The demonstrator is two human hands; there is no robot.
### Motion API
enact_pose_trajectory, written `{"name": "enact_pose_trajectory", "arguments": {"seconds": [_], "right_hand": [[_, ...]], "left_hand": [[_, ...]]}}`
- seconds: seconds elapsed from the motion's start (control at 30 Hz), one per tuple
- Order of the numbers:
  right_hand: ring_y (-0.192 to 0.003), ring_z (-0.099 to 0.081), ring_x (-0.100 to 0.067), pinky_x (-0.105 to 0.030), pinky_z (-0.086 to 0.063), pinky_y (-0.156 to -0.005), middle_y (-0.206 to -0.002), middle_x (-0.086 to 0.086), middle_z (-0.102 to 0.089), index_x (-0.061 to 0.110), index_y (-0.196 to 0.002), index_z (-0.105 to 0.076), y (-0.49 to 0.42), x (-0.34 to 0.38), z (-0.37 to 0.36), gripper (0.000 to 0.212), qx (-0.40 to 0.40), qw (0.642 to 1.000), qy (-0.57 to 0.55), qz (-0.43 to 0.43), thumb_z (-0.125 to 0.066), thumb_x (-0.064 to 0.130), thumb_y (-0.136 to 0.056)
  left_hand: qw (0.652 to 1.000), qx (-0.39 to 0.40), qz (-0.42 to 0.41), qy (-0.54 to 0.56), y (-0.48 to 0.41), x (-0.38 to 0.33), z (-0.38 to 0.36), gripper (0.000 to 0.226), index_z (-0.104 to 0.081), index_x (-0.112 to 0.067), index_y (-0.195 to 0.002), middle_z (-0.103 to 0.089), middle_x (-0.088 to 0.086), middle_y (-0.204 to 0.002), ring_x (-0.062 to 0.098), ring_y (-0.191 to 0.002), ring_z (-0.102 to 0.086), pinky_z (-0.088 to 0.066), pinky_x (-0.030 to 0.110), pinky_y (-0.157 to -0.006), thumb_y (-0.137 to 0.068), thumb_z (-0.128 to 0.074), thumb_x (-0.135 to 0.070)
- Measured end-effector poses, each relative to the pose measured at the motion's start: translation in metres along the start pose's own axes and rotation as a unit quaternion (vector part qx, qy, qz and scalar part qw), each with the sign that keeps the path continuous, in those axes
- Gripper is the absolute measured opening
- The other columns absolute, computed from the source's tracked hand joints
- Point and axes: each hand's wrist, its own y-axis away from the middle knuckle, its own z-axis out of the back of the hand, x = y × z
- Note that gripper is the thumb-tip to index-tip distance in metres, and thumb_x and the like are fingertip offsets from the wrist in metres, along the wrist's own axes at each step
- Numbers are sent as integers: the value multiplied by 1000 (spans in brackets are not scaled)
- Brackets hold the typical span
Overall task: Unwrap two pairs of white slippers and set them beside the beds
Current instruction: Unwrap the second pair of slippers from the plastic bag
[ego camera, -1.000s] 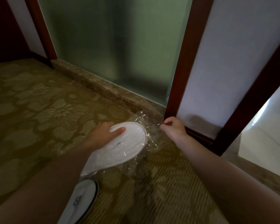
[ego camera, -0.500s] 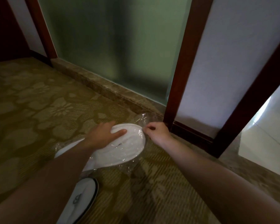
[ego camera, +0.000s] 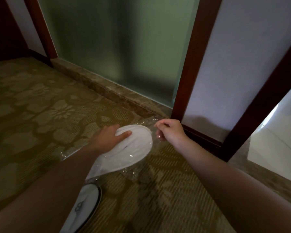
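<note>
The left hand [ego camera: 107, 138] is lying at centre frame, pressing flat on the wrapped slippers [ego camera: 129, 148]. Its fingers are extended and close together, with the thumb resting on the white upper surface; the hand is holding the item down, not clamping around it.

The wrapped slippers are lying on the patterned carpet [ego camera: 40, 115], slightly below and left of centre frame. They are sitting inside a clear plastic wrapper [ego camera: 134, 174], which is showing as crinkled film around the toe end and along the lower right edge.

The right hand [ego camera: 170, 132] is hovering just right of the toe end, at centre right of the frame. Its fingers are curled together, with thumb and forefinger pinching the loose end of the plastic wrapper, which is stretching from the toe toward that hand.

A second slipper [ego camera: 86, 207], white with a dark rim, is lying on the carpet at lower centre left, partly hidden by the left forearm. Whether it is wrapped cannot be told.

Behind the hands, a stone threshold [ego camera: 107, 91] is running diagonally below a frosted glass panel [ego camera: 116, 39] in the upper centre. A dark wooden frame post [ego camera: 190, 64] is standing right of the glass, near the right hand.
</note>
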Motion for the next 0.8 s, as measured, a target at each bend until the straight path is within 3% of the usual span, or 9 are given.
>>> {"name": "enact_pose_trajectory", "arguments": {"seconds": [0.07,0.17,0.23,0.33,0.5,0.6,0.67,0.8], "right_hand": [[-41,-58,-9,-18,-47,-40,-51,-2,-63,9,-88,-65,0,1,3,21,19,997,-70,-40,-46,13,-97],[-47,-63,-13,-18,-49,-40,-74,-10,-68,5,-98,-64,-1,1,10,21,62,986,-123,-97,-44,9,-97],[-45,-63,-8,-17,-49,-43,-84,-11,-66,4,-100,-66,-2,-3,13,17,91,988,-80,-99,-51,3,-93],[-50,-63,-6,-19,-51,-49,-77,-5,-66,7,-100,-69,-5,-11,12,15,145,986,10,-81,-63,8,-86],[-57,-56,-5,-17,-45,-51,-73,4,-65,12,-109,-69,0,-8,7,30,206,968,142,-29,-69,25,-83],[-55,-51,-5,-17,-41,-49,-65,8,-62,12,-100,-71,2,-8,3,28,223,960,167,-23,-72,30,-79],[-50,-49,-5,-18,-39,-46,-51,11,-59,17,-82,-68,1,-11,-1,14,223,957,182,-21,-74,28,-78],[-63,-53,-11,-24,-43,-60,-64,8,-56,24,-68,-58,-5,-17,-4,19,197,956,215,22,-66,25,-86]], "left_hand": [[1000,2,1,17,-1,3,-1,55,-57,-14,-113,-63,5,-101,24,-96,-61,-40,31,-77,-86,-43,-61],[1000,1,6,27,1,6,0,66,-52,-12,-129,-62,11,-125,27,-110,-59,-44,37,-92,-86,-42,-61],[999,8,5,32,3,9,1,73,-49,-11,-132,-59,12,-131,28,-116,-56,-43,38,-97,-84,-41,-65],[999,10,-1,38,4,13,3,92,-55,-14,-128,-63,10,-125,27,-111,-60,-47,40,-95,-68,-30,-80],[1000,25,-5,12,2,18,-2,91,-57,-18,-122,-67,9,-117,27,-104,-62,-50,41,-91,-65,-25,-82],[999,32,-4,-38,0,18,-6,75,-49,-18,-132,-60,11,-127,29,-113,-57,-45,41,-96,-81,-33,-71],[997,42,-5,-58,-1,19,-7,73,-45,-19,-132,-59,12,-127,30,-113,-57,-46,42,-95,-82,-32,-70],[998,27,-25,-58,-6,14,-11,61,-46,-15,-127,-56,11,-124,31,-113,-55,-44,43,-96,-88,-34,-61]]}}
